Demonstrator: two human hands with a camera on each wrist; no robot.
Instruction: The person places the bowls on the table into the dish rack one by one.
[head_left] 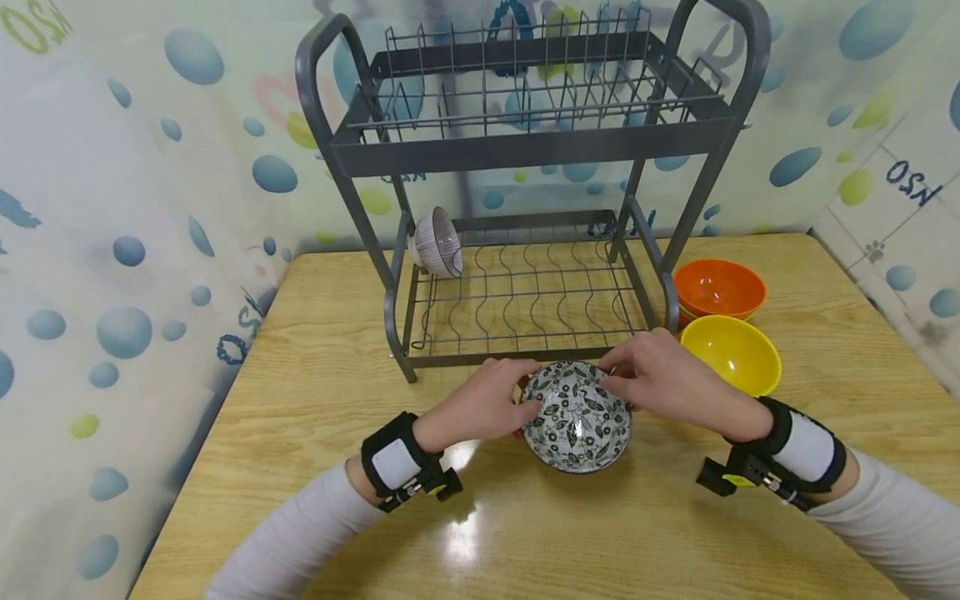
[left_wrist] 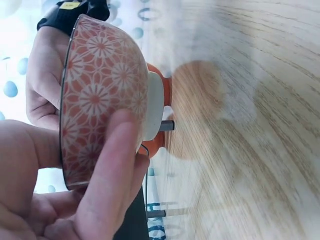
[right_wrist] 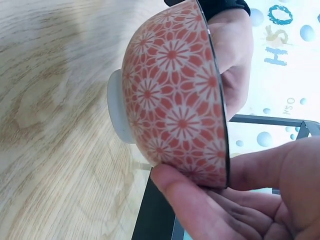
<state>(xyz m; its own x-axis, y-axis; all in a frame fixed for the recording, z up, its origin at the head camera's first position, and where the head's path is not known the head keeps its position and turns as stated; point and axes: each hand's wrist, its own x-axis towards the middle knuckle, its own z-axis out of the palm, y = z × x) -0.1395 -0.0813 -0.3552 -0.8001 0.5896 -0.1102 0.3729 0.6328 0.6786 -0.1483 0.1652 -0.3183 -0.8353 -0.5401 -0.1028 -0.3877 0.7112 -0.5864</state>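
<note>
A bowl [head_left: 576, 421] with a dark floral pattern inside is between both hands, just in front of the dish rack. Its outside [right_wrist: 172, 95] shows red with white flowers, above a plain white foot [right_wrist: 119, 107]. My left hand [head_left: 491, 400] pinches the rim from the left, thumb over the edge and fingers along the outer wall. From the right, my right hand [head_left: 660, 375] grips the far right part of the rim, thumb inside and fingers beneath. The foot is close over the wooden table [left_wrist: 240, 150], and the bowl faces upward.
A dark grey two-tier dish rack [head_left: 525, 154] stands at the back. On its lower tier, at the left, a striped bowl [head_left: 438, 243] leans on its side. Right of the rack are an orange bowl [head_left: 720, 287] and a yellow bowl [head_left: 731, 354], near my right forearm.
</note>
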